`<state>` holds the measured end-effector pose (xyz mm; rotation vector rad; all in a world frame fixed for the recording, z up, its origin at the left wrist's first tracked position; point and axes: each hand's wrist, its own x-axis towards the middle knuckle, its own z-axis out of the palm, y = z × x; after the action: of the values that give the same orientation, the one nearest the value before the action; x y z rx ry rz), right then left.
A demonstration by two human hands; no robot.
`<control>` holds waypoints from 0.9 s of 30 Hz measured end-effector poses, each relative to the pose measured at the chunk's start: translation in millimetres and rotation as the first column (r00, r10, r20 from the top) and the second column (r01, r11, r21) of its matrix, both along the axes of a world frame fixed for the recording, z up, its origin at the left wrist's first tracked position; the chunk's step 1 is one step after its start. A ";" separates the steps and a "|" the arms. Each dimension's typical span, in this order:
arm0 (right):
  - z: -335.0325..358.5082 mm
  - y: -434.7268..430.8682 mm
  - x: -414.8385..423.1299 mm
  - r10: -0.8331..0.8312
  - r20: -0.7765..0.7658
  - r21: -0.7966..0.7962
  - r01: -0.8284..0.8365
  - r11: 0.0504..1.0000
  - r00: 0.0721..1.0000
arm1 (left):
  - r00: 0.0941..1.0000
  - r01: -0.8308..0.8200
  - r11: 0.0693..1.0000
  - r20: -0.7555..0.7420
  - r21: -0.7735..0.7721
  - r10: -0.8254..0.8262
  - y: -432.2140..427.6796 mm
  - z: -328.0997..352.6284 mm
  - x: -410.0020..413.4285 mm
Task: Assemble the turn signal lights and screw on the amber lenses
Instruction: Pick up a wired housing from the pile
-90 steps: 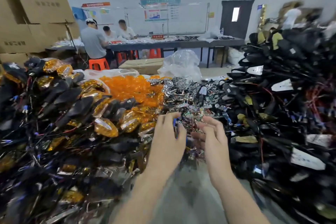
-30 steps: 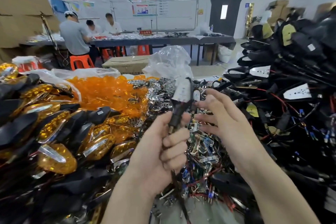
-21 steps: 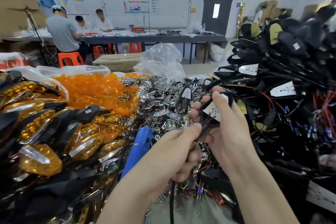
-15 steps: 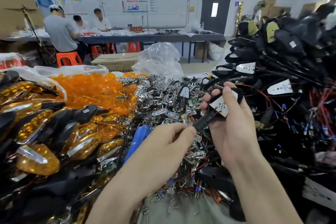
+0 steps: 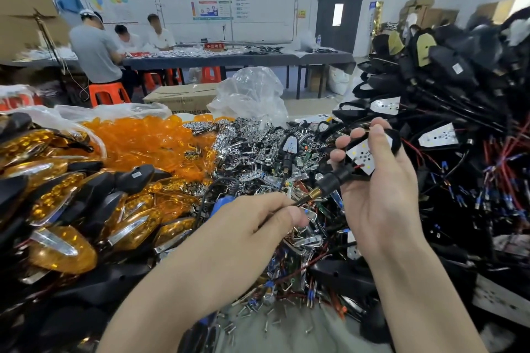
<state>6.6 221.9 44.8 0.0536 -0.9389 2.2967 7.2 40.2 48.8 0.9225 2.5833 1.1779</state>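
Nearest: a strip of bare bench [image 5: 289, 335] scattered with loose crimp terminals [image 5: 252, 302], likely shed from the wired parts heaped all round. Above it the left hand [image 5: 252, 229] is curled, thumb and forefinger pinching the thin black lead [image 5: 298, 202] just short of the brass thread. My reading: it draws the lead taut so the slack clears the stem [image 5: 334, 179]. The right hand [image 5: 381, 203] is palm up, fingers wrapped round the turn signal housing [image 5: 395, 139]. The white LED board [image 5: 358, 157] faces the camera with the stem pointing down-left toward the other hand, an attitude that leaves the open face free for the next part. Step judged: wiring seated, reflector and lens not yet fitted; early in this unit. Just beyond the left knuckles lies a blue screwdriver [image 5: 220, 203], within easy reach for the lens screws. Behind it is the heap of chrome reflectors [image 5: 252, 143], and left of that the amber lenses [image 5: 143, 137] spill from a clear sack. Finished lights [image 5: 63, 249] are stacked at far left, and unfinished black housings [image 5: 447, 71] with red and black wires at right. Supply thus sits on one side and output on the other. Farther back are a crumpled plastic bag [image 5: 252, 92] and a carton [image 5: 180, 97]. Beyond those stands a long table [image 5: 238, 59], where three people [image 5: 94, 49] work beside orange stools [image 5: 107, 93].
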 end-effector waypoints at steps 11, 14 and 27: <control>0.8 8.8 0.0 -0.052 -0.032 -0.102 0.049 0.994 0.998 | 0.998 0.023 0.998 0.064 -0.066 -0.018 -16.3 7.3 3.6; 3.4 14.1 -0.1 -0.083 -0.023 -0.132 0.079 0.988 0.996 | 0.994 0.050 0.996 0.106 -0.074 -0.042 -19.9 9.8 5.1; -1.2 23.8 1.5 -0.131 0.018 -0.171 0.132 0.976 0.991 | 0.987 -0.068 0.987 0.132 -0.145 0.087 -38.4 16.6 5.2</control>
<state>8.1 245.7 43.6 -0.0875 -0.7216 2.2465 12.4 1.9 65.5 0.6924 2.5725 1.0232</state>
